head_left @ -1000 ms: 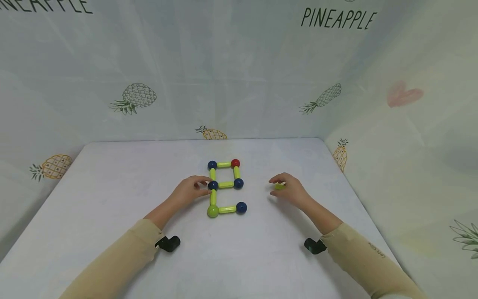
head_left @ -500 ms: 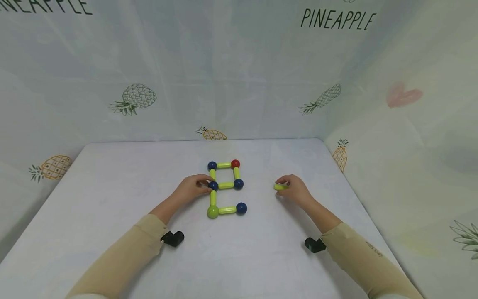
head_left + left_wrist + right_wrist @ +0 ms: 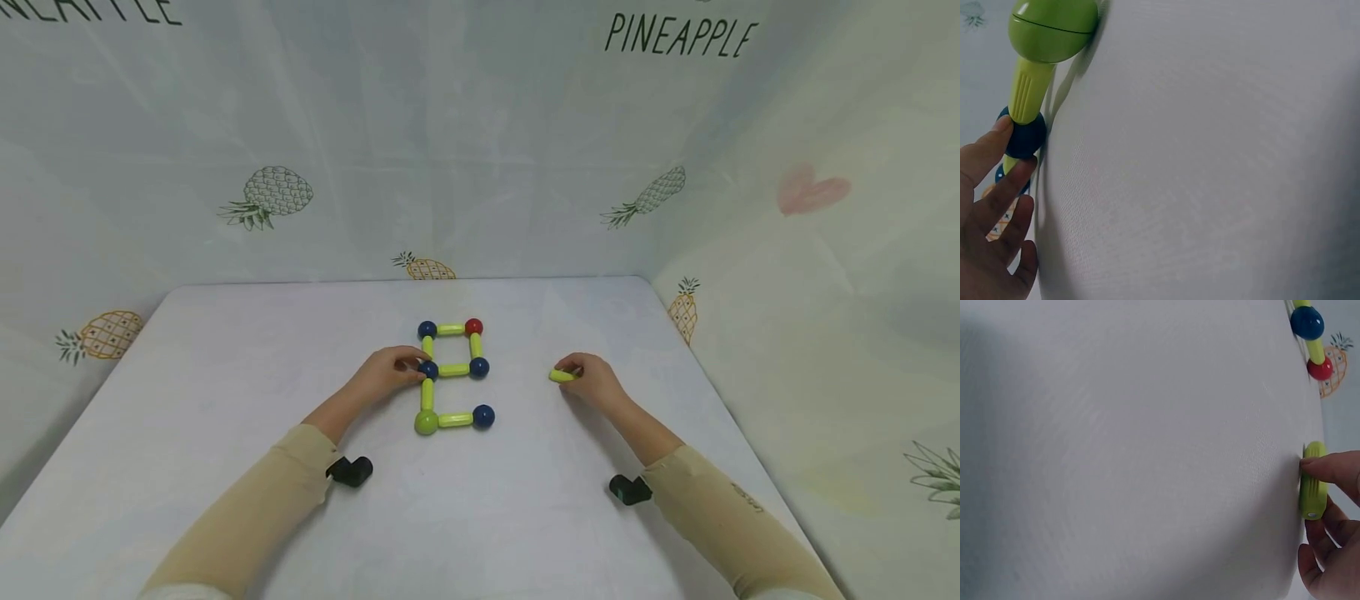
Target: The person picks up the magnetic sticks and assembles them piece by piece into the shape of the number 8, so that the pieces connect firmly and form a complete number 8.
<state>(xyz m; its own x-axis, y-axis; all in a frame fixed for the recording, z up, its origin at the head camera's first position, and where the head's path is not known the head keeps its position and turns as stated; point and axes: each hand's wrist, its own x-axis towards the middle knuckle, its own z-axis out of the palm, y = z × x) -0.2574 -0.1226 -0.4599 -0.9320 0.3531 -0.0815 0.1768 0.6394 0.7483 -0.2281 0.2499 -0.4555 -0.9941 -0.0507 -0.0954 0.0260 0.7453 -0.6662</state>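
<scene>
Lime-green rods and balls lie joined on the table in a figure: a square on top, an open-sided part below. My left hand (image 3: 384,373) pinches the blue ball (image 3: 428,370) at the figure's left middle; in the left wrist view, thumb and forefinger sit on either side of this blue ball (image 3: 1027,139). Below it are a lime-green rod (image 3: 427,395) and a green ball (image 3: 426,422). To the right of the figure, my right hand (image 3: 596,383) pinches a separate lime-green magnetic rod (image 3: 1314,487) between thumb and fingers, low over the table.
A red ball (image 3: 473,327) marks the figure's far right corner. Another blue ball (image 3: 483,416) ends the near rod, closest to the person. White table (image 3: 480,517) surrounds the figure, and a pineapple-print curtain (image 3: 480,167) rises behind the far edge.
My right hand has drawn slightly right and closed its fingers on the rod, whose end now points out leftward. The left hand stays at the blue ball, its forearm shifted slightly right.
</scene>
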